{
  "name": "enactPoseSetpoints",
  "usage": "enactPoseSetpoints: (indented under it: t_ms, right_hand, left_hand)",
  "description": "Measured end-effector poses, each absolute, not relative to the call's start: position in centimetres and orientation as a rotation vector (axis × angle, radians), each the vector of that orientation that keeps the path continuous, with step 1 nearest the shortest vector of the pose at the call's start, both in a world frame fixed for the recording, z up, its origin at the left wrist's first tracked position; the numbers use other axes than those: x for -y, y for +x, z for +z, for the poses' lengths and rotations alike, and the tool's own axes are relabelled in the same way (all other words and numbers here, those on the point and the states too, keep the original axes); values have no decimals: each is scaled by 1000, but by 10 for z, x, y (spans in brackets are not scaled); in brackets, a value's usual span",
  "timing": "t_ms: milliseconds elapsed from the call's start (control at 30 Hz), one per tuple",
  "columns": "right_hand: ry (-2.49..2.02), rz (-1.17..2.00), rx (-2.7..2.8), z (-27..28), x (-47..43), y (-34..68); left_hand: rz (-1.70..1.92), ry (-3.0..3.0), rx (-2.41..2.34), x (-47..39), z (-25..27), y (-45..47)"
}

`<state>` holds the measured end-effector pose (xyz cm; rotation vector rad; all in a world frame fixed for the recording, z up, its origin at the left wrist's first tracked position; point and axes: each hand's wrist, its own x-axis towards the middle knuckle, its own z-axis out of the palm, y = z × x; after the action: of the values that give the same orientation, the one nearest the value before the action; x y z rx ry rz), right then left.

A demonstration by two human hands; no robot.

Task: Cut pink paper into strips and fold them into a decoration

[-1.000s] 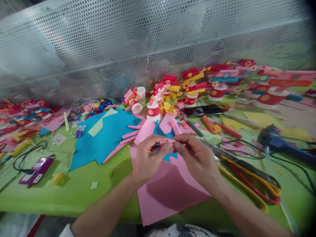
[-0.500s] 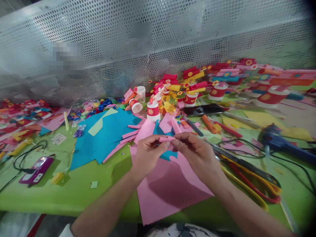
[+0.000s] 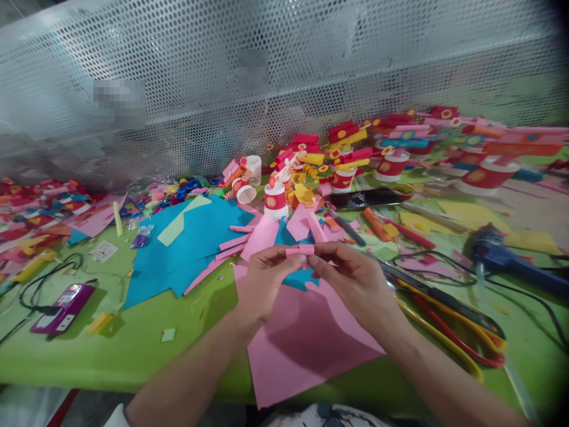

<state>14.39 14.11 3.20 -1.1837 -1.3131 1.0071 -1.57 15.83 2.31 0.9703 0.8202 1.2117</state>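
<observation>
A small rolled strip of pink paper (image 3: pixel 300 251) is pinched between both sets of fingertips, at the middle of the view. My left hand (image 3: pixel 267 276) is closed on its left end, thumb in front. My right hand (image 3: pixel 351 276) grips the right end between thumb and fingers. Below the hands lies a large pink sheet (image 3: pixel 302 350) with their shadow on it. Just beyond them are cut pink pieces (image 3: pixel 260 237) and part of a blue sheet. A white paper cup with a red band (image 3: pixel 276 201) stands upside down behind these.
A blue sheet (image 3: pixel 178 237) and a purple power strip (image 3: pixel 66 307) lie to the left. On the right are scissors (image 3: pixel 444 308), a blue glue gun (image 3: pixel 511 252) and a dark phone (image 3: pixel 367 198). Several decorated cups (image 3: pixel 391 166) stand along the perforated metal panel (image 3: pixel 186 89).
The pink strip has turned slightly between my fingertips and lies more level. Both hands keep their hold in nearly the same place.
</observation>
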Motion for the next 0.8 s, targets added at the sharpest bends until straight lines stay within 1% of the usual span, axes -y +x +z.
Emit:
enactPoseSetpoints:
  t_ms: [133, 267, 367, 467, 600, 800]
  right_hand:
    - [-1224, 973, 1429, 37, -139, 147]
    - [-1272, 985, 1595, 42, -138, 147]
    - [-1271, 1018, 1604, 45, -137, 145]
    - [-1241, 1054, 1539, 46, -137, 144]
    - [-1208, 1124, 1435, 45, -137, 142]
    - [-1220, 1095, 1325, 37, -138, 139]
  left_hand:
    - [1138, 1101, -892, -160, 33, -21]
    - [1056, 1444, -1007, -161, 45, -29]
    - [1031, 1629, -1017, -161, 47, -32]
    - [1077, 1551, -975, -161, 43, -31]
    - [1245, 1332, -964, -158, 35, -24]
    - [1398, 1227, -963, -152, 29, -12]
